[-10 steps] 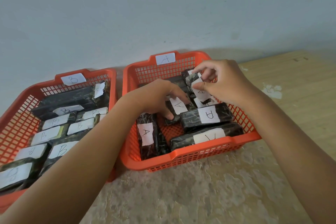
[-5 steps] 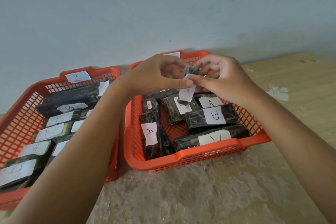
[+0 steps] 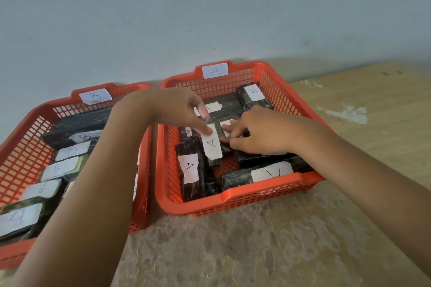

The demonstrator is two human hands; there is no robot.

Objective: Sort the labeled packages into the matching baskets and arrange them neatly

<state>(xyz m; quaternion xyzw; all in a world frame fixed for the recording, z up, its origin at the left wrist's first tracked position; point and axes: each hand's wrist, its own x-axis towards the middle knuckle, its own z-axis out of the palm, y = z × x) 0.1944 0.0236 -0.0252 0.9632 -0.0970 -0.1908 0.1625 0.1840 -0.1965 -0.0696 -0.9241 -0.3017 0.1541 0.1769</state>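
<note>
**Mia:** What is sitting closest to us?

**Tom:** The worn table (image 3: 268, 251) is lying at the bottom, with two orange baskets on it. The A basket (image 3: 245, 205) is sitting near the middle of the table. The B basket (image 3: 142, 193) is sitting just beside it, toward the left edge.

**Mia:** What is lying in the A basket?

**Tom:** Dark packages with white A labels. One front package (image 3: 263, 176) is lying along the near wall, its label upside down. Another, the left package (image 3: 193, 176), is lying by the near left corner, pointing away from us.

**Mia:** What are the hands doing?

**Tom:** Both are reaching into the A basket. The left hand (image 3: 172, 109) is coming in over the B basket. Its fingers are stretched out, and one fingertip is pressing on the label of the middle package (image 3: 212, 144), which is lying tilted. The right hand (image 3: 261, 134) is touching that same package on its right side with straight fingers. It is resting on other packages too. Neither hand is gripping anything.

**Mia:** And farther back?

**Tom:** A far package (image 3: 253, 98) is lying by the far right corner of the A basket. The A sign (image 3: 214, 70) is sticking on the far wall.

**Mia:** And the B basket?

**Tom:** The B packages (image 3: 70, 150) are lying in rows, partly hidden under the left arm. The B sign (image 3: 95, 96) is sticking on its far wall. A pale wall (image 3: 210, 7) is standing behind everything.
</note>
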